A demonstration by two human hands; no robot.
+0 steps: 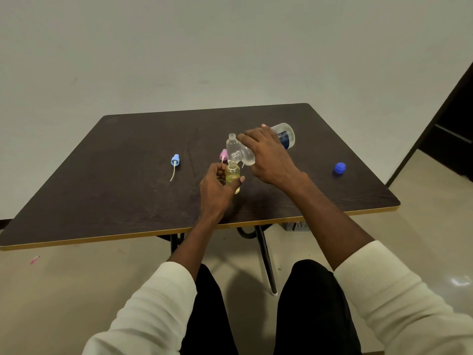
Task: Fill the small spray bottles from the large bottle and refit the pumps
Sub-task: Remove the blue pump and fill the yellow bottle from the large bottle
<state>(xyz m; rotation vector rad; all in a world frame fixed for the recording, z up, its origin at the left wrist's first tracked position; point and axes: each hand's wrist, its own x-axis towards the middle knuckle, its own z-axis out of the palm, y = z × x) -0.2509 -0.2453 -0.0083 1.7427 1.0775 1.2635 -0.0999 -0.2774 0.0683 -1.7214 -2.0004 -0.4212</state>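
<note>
Two hands, one pour

My right hand point(268, 155) grasps the large clear plastic bottle point(284, 137), tipped so its mouth meets the small yellowish spray bottle point(233, 175). My left hand point(217, 185) grips that small bottle upright on the dark brown table point(115, 188). A second clear small bottle point(232, 144) stands just behind. The blue pump point(175, 161) lies well to the left, the blue cap point(339, 167) to the right.
</note>
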